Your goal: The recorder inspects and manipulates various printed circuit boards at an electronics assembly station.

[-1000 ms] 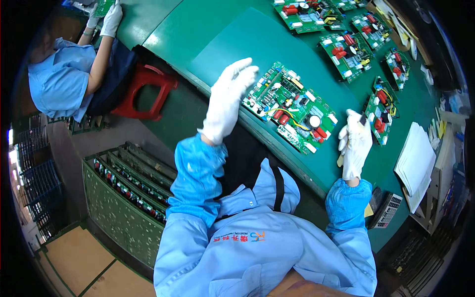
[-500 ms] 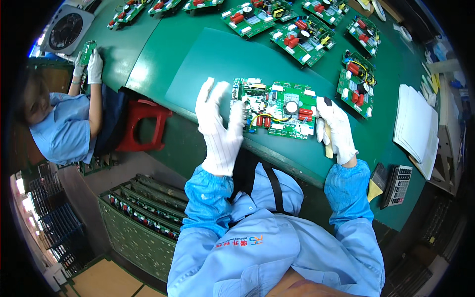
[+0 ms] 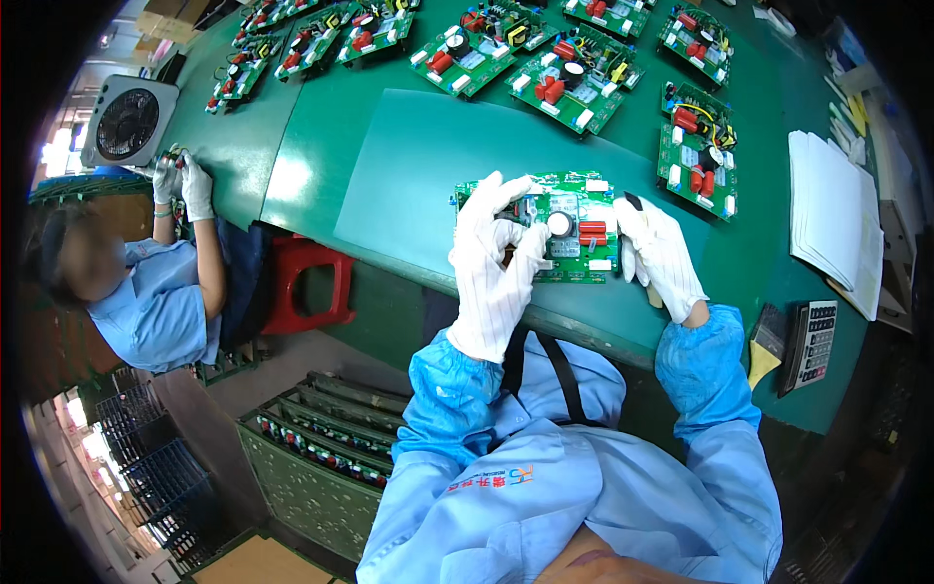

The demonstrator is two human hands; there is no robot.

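A green circuit board (image 3: pixel 574 268) lies on the table before me, with red capacitors and a round white-topped part. My left hand (image 3: pixel 494 273), in a white glove, bends its fingers and thumb over the board's left part and hides much of it; what the fingertips pinch there is partly covered. My right hand (image 3: pixel 660 251), also gloved, is closed at the board's right edge around a slim tool (image 3: pixel 634 202). One end of that tool is dark, the other yellowish; its kind is unclear.
Several similar boards (image 3: pixel 569 88) stand across the back and right. A paper stack (image 3: pixel 837 209), a brush (image 3: pixel 767 343) and a calculator (image 3: pixel 811 347) lie at right. At left, a co-worker sits near a fan (image 3: pixel 128 119). A slotted rack (image 3: pixel 311 477) of boards stands below.
My left hand has moved right, from beside the board onto its left part, and its spread fingers have bent. My right hand stays at the right edge. The view has shifted somewhat.
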